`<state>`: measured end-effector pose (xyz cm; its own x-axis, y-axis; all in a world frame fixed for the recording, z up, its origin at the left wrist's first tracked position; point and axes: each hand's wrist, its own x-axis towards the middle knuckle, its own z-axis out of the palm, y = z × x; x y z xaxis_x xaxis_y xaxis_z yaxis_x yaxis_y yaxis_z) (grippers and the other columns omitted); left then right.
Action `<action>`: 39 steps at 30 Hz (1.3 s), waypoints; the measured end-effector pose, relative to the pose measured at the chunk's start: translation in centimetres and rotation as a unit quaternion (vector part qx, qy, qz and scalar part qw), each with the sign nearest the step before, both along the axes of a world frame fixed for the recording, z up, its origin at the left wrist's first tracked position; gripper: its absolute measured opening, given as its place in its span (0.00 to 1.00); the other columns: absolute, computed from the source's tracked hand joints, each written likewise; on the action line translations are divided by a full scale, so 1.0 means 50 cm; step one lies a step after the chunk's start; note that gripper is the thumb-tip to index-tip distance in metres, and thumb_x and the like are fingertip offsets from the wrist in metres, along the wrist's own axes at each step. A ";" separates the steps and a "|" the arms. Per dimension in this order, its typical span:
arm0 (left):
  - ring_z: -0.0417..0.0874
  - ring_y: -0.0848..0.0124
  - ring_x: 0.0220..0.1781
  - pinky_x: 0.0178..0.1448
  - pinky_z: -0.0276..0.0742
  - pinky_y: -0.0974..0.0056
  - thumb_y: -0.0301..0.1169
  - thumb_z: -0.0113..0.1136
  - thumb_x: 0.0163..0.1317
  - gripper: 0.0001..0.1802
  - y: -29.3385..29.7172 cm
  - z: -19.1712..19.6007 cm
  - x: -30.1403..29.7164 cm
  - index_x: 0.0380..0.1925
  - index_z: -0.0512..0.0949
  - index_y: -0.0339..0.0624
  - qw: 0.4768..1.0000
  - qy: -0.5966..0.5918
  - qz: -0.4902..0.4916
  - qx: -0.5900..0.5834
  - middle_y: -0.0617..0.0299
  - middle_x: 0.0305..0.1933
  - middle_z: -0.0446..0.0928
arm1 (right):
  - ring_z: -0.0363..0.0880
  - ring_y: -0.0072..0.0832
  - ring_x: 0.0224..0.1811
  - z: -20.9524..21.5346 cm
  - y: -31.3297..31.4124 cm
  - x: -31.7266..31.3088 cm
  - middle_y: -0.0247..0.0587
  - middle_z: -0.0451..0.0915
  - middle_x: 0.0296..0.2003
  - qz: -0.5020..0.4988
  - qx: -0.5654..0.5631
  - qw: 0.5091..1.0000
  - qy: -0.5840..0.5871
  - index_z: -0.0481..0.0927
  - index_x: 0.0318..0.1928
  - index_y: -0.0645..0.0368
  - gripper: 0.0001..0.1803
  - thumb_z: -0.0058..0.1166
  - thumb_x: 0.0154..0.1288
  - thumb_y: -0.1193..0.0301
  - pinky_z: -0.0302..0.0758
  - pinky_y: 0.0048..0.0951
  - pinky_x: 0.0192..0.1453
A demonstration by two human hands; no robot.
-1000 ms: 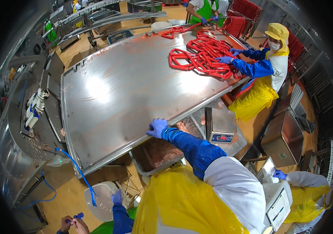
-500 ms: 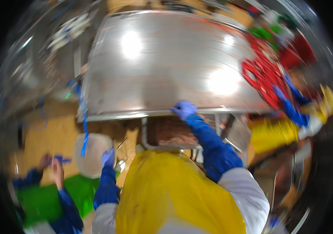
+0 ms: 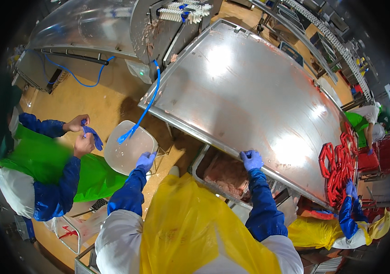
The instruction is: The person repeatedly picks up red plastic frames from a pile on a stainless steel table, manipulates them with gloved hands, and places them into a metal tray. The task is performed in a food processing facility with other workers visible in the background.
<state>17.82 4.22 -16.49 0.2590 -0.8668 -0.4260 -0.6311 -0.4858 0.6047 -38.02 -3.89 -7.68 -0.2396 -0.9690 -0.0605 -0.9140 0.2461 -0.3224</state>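
Note:
My right hand [image 3: 251,160], in a purple-blue glove and blue sleeve, is closed at the near edge of a large steel table [image 3: 231,105], its fingers bent over the rim. Below that edge sits a steel tub [image 3: 199,166] with pinkish ground meat [image 3: 226,176] inside. My left hand [image 3: 146,161], gloved the same, is over the right rim of a pale plastic seat [image 3: 124,148]; its fingers look loosely apart, and contact with the rim is unclear. A blue hose or strap [image 3: 151,98] hangs from the table's left corner over the seat.
At left a co-worker in a green apron holds a blue glove [image 3: 93,134]. Red plastic links [image 3: 339,166] lie at the table's right end, touched by a yellow-aproned co-worker's gloved hands [image 3: 351,188]. A steel machine [image 3: 85,27] stands far left.
My view has turned left, so the table appears slanted and farther right. My right hand stays at the table edge and my left hand by the seat. The picture has sharpened.

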 end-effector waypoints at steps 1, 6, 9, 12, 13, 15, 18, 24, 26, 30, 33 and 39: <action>0.83 0.50 0.61 0.68 0.74 0.54 0.60 0.54 0.71 0.38 0.003 -0.014 0.011 0.53 0.83 0.28 0.997 0.038 0.058 -0.021 0.39 0.57 0.84 | 0.80 0.49 0.56 0.006 -0.001 0.004 0.42 0.82 0.48 -0.004 0.015 1.000 0.001 0.85 0.40 0.43 0.23 0.65 0.60 0.40 0.74 0.57 0.59; 0.78 0.70 0.25 0.32 0.73 0.63 0.56 0.54 0.75 0.30 -0.009 -0.083 0.047 0.26 0.81 0.40 0.899 0.228 0.329 -0.176 0.58 0.24 0.79 | 0.81 0.48 0.54 0.025 -0.007 0.014 0.44 0.82 0.49 0.011 0.039 0.999 -0.010 0.85 0.43 0.44 0.23 0.67 0.60 0.42 0.76 0.55 0.57; 0.72 0.75 0.16 0.20 0.65 0.65 0.51 0.52 0.78 0.29 -0.046 -0.043 -0.041 0.18 0.73 0.46 0.875 0.321 0.314 -0.181 0.64 0.18 0.73 | 0.83 0.47 0.50 -0.019 -0.016 0.000 0.46 0.83 0.48 0.054 -0.029 0.998 -0.032 0.85 0.44 0.48 0.22 0.70 0.59 0.46 0.79 0.51 0.54; 0.74 0.74 0.20 0.26 0.71 0.64 0.36 0.50 0.76 0.21 -0.043 0.169 -0.261 0.21 0.76 0.43 0.843 0.517 0.144 -0.039 0.65 0.19 0.73 | 0.83 0.47 0.46 0.008 -0.005 0.115 0.48 0.83 0.45 0.094 -0.143 0.968 -0.184 0.85 0.46 0.55 0.17 0.70 0.63 0.59 0.81 0.47 0.52; 0.74 0.73 0.23 0.29 0.72 0.64 0.27 0.48 0.69 0.16 -0.034 0.185 -0.310 0.20 0.75 0.43 0.840 0.524 0.124 -0.073 0.66 0.21 0.73 | 0.84 0.46 0.46 0.037 -0.008 0.164 0.48 0.83 0.44 0.121 -0.116 0.964 -0.205 0.84 0.47 0.55 0.16 0.70 0.63 0.61 0.81 0.45 0.51; 0.76 0.73 0.27 0.32 0.73 0.63 0.17 0.45 0.60 0.13 -0.015 0.180 -0.344 0.20 0.75 0.42 0.870 0.469 0.020 -0.152 0.66 0.23 0.73 | 0.84 0.43 0.44 0.071 -0.015 0.213 0.48 0.83 0.43 0.172 -0.093 0.954 -0.228 0.84 0.49 0.57 0.16 0.68 0.65 0.65 0.82 0.42 0.50; 0.81 0.74 0.32 0.37 0.78 0.63 0.13 0.47 0.54 0.12 -0.009 0.155 -0.308 0.24 0.77 0.40 0.900 0.342 -0.157 -0.222 0.65 0.26 0.76 | 0.85 0.39 0.43 0.076 -0.039 0.227 0.48 0.83 0.43 0.211 -0.093 0.942 -0.242 0.83 0.52 0.59 0.16 0.67 0.67 0.66 0.82 0.39 0.49; 0.82 0.75 0.30 0.33 0.76 0.67 0.29 0.59 0.68 0.06 -0.007 0.254 -0.231 0.32 0.80 0.40 0.919 0.369 -0.132 -0.050 0.64 0.26 0.77 | 0.84 0.43 0.45 0.036 -0.128 0.162 0.47 0.84 0.42 0.105 -0.109 0.965 -0.214 0.81 0.54 0.59 0.21 0.68 0.64 0.62 0.81 0.42 0.52; 0.81 0.78 0.28 0.32 0.76 0.70 0.38 0.60 0.73 0.13 0.025 0.267 -0.214 0.35 0.80 0.39 0.890 0.440 -0.004 0.118 0.63 0.29 0.79 | 0.83 0.46 0.49 0.014 -0.184 0.135 0.49 0.84 0.46 0.126 -0.143 0.969 -0.156 0.80 0.56 0.60 0.25 0.69 0.64 0.60 0.80 0.43 0.56; 0.81 0.76 0.30 0.36 0.78 0.69 0.39 0.61 0.72 0.13 0.074 0.171 -0.191 0.39 0.82 0.38 0.915 0.397 0.034 0.064 0.61 0.31 0.81 | 0.76 0.53 0.63 0.019 -0.384 0.195 0.55 0.78 0.61 0.111 -0.127 0.985 -0.034 0.71 0.68 0.63 0.43 0.69 0.62 0.49 0.75 0.48 0.67; 0.84 0.74 0.34 0.41 0.81 0.65 0.40 0.62 0.71 0.15 0.088 0.153 -0.174 0.42 0.82 0.38 0.946 0.304 0.006 0.109 0.60 0.34 0.84 | 0.71 0.55 0.70 -0.007 -0.540 0.249 0.55 0.72 0.69 0.058 -0.164 0.985 -0.006 0.65 0.74 0.63 0.52 0.69 0.59 0.44 0.72 0.48 0.72; 0.87 0.58 0.42 0.51 0.81 0.59 0.42 0.61 0.70 0.19 0.144 0.140 -0.132 0.47 0.82 0.36 0.969 0.210 -0.073 0.106 0.48 0.41 0.86 | 0.77 0.54 0.62 0.004 -0.696 0.320 0.53 0.79 0.58 0.101 -0.031 0.992 0.062 0.78 0.60 0.54 0.31 0.66 0.64 0.48 0.77 0.50 0.63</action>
